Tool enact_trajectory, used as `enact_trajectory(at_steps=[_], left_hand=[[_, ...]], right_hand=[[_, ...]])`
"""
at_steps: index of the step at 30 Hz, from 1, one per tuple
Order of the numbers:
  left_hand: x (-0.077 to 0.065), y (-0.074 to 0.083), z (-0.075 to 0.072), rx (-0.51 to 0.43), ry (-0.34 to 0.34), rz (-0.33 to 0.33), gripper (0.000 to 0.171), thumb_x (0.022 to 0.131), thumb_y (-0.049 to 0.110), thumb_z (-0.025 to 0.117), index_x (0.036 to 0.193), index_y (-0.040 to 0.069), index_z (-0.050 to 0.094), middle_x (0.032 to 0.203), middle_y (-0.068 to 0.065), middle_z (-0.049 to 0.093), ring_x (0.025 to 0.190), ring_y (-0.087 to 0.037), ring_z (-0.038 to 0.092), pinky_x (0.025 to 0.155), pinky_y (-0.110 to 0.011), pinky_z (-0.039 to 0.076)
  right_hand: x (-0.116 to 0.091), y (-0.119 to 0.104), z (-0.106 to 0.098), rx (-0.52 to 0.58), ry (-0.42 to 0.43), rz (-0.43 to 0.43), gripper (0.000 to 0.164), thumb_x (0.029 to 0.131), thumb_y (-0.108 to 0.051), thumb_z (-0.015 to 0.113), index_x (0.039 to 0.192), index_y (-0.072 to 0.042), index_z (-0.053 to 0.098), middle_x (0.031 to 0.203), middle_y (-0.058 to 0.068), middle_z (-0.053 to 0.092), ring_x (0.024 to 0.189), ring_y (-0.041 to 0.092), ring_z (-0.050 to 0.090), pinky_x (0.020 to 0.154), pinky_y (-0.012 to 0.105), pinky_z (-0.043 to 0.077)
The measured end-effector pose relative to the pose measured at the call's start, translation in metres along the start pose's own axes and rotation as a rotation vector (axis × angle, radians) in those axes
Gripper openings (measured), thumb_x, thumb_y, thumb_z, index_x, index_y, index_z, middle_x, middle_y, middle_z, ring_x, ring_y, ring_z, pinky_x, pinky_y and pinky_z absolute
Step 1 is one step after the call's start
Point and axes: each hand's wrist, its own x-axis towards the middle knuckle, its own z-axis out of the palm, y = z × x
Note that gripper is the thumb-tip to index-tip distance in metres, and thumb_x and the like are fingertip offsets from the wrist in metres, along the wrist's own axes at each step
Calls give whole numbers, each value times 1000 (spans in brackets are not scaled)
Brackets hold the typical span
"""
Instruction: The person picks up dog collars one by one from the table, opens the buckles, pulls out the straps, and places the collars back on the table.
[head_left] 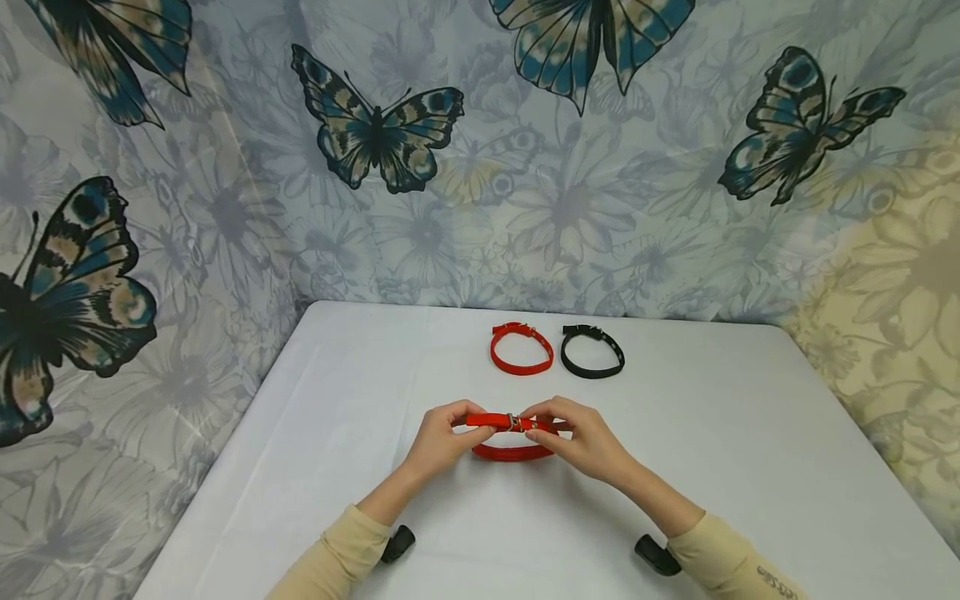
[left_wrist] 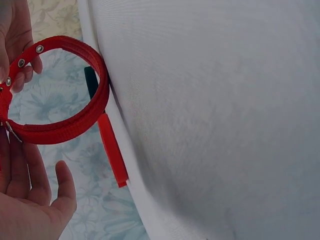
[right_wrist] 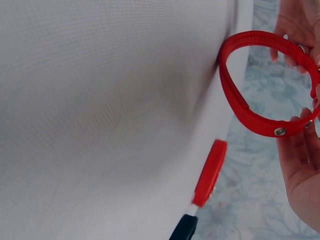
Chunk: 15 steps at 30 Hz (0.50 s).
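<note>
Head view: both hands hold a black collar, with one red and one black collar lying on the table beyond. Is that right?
Wrong colour: the held collar, in the left hand and right hand, is red, as the head view shows. One red collar and one black collar do lie on the table beyond.

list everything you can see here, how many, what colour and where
Table: one, white, below the backdrop
Backdrop: count unclear, blue-grey floral, yellowish at right, behind and beside the table
Large printed butterflies: five, black, teal and tan, across the backdrop
Lying red collar: one, red, far part of the table
Black collar: one, black, right of the lying red collar
Held red collar: one, red, pinched between both hands
Black pieces: two, black, one near each cuff
Sleeves: two, beige, on the forearms
Left hand: one, bare, at the held collar's left
Right hand: one, bare, at its right
</note>
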Motion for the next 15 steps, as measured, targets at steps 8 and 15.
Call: enact_trajectory(at_steps=[8, 15], left_hand=[[2, -1, 0, 2, 5, -2, 4, 86, 13, 74, 90, 15, 72, 89, 5, 71, 104, -22, 63, 88, -54, 47], [-2, 21, -1, -34, -2, 7, 6, 86, 2, 71, 91, 3, 71, 90, -7, 72, 104, -33, 64, 90, -60, 45]], right_hand=[[0, 1, -2, -11, -14, 7, 30, 86, -14, 76, 113, -26, 69, 105, -14, 66, 88, 9, 62, 81, 29, 55], [0, 2, -1, 4, 7, 20, 24, 87, -22, 76, 110, -25, 70, 103, -13, 66, 90, 8, 64, 82, 30, 56]])
